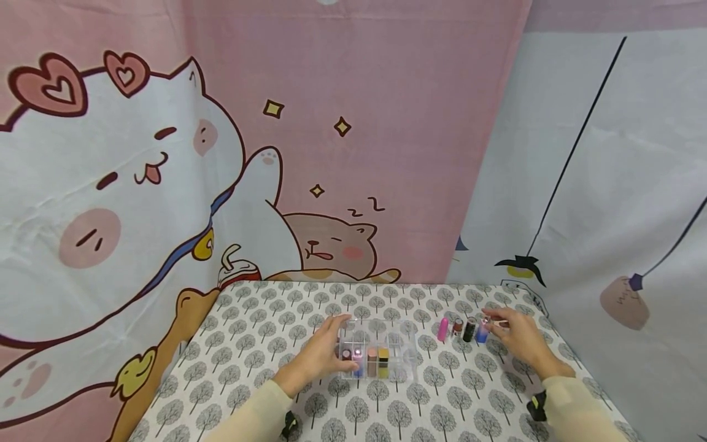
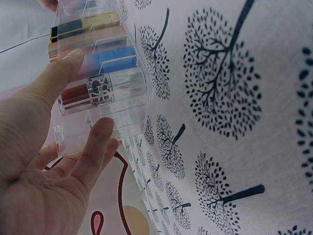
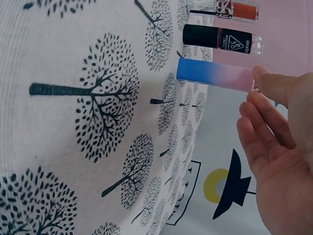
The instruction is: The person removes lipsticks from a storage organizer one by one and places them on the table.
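Observation:
My left hand point(image 1: 323, 353) grips the left side of a clear compartment box point(image 1: 405, 350), thumb at the front and fingers behind. Standing in the box are a brown-and-clear lip gloss tube point(image 2: 100, 93), a blue-and-pink tube point(image 2: 117, 59), a rose-beige tube point(image 2: 105, 36) and a black-and-gold tube point(image 2: 100, 22). Over to the right, my right hand point(image 1: 519, 336) pinches the pink top of an upright blue-to-pink lipstick tube point(image 3: 215, 75) between thumb and fingertip. Its other fingers are loosely bent. The tube's base appears to be at the cloth.
Left of the pinched tube stand a black lipstick tube point(image 1: 469, 330), a red-brown lip gloss tube point(image 1: 457, 328) and a bright pink round-topped tube point(image 1: 444, 329). A tree-print cloth point(image 1: 309, 408) covers the table. Behind it hangs a cartoon-print curtain point(image 1: 409, 153).

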Motion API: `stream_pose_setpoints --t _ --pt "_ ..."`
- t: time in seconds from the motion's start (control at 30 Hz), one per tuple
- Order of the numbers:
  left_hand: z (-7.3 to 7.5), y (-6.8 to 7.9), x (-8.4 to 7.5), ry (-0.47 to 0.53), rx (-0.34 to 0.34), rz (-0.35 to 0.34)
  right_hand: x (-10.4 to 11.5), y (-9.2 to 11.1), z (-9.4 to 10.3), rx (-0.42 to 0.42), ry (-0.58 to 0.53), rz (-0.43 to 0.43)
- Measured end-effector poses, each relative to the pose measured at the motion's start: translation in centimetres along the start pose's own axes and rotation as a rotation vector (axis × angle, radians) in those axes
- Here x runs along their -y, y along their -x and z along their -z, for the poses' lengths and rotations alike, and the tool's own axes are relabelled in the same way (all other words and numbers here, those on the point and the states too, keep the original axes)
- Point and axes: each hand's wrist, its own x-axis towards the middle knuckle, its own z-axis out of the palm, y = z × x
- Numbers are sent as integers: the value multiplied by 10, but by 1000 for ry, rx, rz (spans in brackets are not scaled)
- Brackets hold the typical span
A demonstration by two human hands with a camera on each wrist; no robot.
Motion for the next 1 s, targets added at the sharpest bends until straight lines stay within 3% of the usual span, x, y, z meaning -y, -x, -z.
stream_pose_setpoints --t 0.5,0.8,1.0 --pt "-3 1 1 -19 -11 3 16 5 5 -39 14 34" --pt "0 0 1 -28 -12 -10 26 6 8 -108 1 127" --pt "0 0 1 -27 -7 -14 43 7 8 -106 0 150"
